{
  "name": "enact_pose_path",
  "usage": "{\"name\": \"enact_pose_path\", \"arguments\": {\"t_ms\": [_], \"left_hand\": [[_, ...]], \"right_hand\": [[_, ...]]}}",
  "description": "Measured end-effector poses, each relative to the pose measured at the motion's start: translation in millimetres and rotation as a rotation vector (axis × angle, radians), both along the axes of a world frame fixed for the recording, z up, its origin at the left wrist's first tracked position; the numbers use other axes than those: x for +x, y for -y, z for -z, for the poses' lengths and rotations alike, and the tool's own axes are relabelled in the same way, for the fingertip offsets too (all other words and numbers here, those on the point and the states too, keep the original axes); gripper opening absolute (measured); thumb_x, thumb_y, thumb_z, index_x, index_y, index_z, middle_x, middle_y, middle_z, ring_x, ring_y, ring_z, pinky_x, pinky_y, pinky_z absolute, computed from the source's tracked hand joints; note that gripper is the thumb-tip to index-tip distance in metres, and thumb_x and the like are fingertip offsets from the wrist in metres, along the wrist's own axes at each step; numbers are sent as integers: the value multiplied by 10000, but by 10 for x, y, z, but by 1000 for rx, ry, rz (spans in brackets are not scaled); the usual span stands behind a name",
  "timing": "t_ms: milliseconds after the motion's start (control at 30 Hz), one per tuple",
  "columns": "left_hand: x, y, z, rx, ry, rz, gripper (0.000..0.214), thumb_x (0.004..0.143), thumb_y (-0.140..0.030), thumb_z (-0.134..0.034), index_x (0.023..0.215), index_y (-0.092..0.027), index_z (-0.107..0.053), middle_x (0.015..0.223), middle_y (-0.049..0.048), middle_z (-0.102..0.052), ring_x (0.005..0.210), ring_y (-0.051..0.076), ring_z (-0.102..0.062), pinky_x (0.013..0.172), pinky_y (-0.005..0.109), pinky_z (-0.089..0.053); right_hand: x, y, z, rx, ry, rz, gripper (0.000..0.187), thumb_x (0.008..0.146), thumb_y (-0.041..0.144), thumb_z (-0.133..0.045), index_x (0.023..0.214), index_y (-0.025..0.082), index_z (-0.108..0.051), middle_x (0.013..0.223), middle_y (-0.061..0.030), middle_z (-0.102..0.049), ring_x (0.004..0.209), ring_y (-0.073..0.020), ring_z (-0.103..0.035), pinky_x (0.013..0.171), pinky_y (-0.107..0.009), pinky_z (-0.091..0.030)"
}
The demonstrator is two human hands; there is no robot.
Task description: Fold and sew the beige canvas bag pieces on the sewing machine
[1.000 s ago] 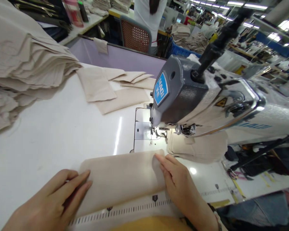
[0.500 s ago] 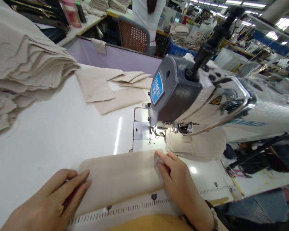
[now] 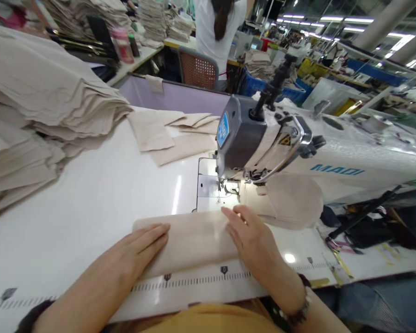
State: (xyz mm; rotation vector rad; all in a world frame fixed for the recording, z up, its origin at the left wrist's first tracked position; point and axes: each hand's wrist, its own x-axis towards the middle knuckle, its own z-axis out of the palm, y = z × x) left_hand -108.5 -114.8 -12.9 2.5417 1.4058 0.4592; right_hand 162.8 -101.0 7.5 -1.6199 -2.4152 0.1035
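Observation:
A folded beige fabric piece lies flat on the white table in front of the sewing machine. My left hand rests flat on its left part, fingers stretched out and close together. Over the right end of the fabric is my right hand, its fingers bent and apart, touching the cloth near the far corner. The far edge of the piece lies just short of the needle plate and the presser foot. Beneath the machine arm sits a stack of rounded beige fabric pieces.
A large pile of beige fabric covers the table's left side. Several folded pieces lie behind the needle area. A printed ruler runs along the front edge. Beyond the purple panel a person stands by a chair.
My left hand has moved right and flattened onto the fabric. My right hand has loosened from its pinch on the corner. The fabric lies flatter, and the view has shifted.

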Motion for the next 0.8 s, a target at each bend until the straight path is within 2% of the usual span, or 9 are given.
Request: {"name": "enact_pose_path", "arguments": {"t_ms": [100,167,233,300,367,433,533,633,800], "left_hand": [[154,-61,-154,-51,-74,92,436,830,-102,-302,1134,-262,-571,1154,11,-605,1007,179,-577,883,322,-479],[297,-89,-237,-69,-162,82,310,868,-156,-360,1074,-192,-588,1030,78,-627,921,218,-583,822,376,-494],[436,-95,-268,-80,-260,67,200,874,-237,-441,957,-160,-607,907,87,-611,829,248,-570,744,425,-499],[540,-82,-235,-47,-290,72,198,859,-276,-494,929,-126,-603,915,100,-595,849,263,-560,759,439,-494],[602,-62,-158,20,-261,84,270,862,-271,-493,1018,-67,-575,1012,139,-587,942,268,-553,835,417,-482],[635,-42,-74,76,-227,77,336,873,-259,-469,1092,-12,-533,1075,169,-578,992,260,-549,875,379,-476],[656,-17,8,129,-247,73,372,878,-255,-443,1126,13,-511,1121,195,-573,1031,278,-543,887,386,-472],[646,6,42,170,-293,117,412,872,-267,-454,1195,-11,-478,1234,193,-522,1122,300,-490,943,412,-428],[558,11,126,185,-292,113,500,882,-388,-428,1253,-53,-446,1351,178,-416,1208,291,-425,989,406,-378]], "right_hand": [[-73,-42,-53,-33,72,-238,263,799,1,-486,995,123,-612,988,-98,-608,882,-205,-552,775,-331,-487],[-161,-36,-99,-71,156,-226,224,800,41,-533,990,124,-618,924,-99,-620,840,-220,-564,747,-363,-497],[-266,7,-128,-80,221,-171,280,804,172,-600,1082,140,-596,892,-112,-614,820,-253,-566,714,-412,-500],[-355,70,-110,-70,243,-131,421,774,328,-650,1149,155,-571,866,-125,-604,816,-280,-562,716,-455,-493],[-402,127,-35,-18,232,-111,502,738,394,-677,1158,140,-571,912,-151,-604,879,-304,-552,795,-508,-461],[-400,159,83,67,200,-152,496,766,368,-655,1166,91,-560,1071,-190,-583,1024,-324,-510,903,-528,-401],[-349,167,259,129,124,-266,442,856,300,-543,1206,31,-511,1280,-196,-475,1192,-297,-408,974,-462,-375],[-298,170,335,73,65,-270,426,898,281,-462,1277,86,-452,1354,-148,-410,1239,-262,-372,984,-446,-371],[-250,180,258,-64,73,-257,482,918,350,-419,1364,194,-325,1434,-81,-284,1298,-248,-277,1025,-562,-248]]}}
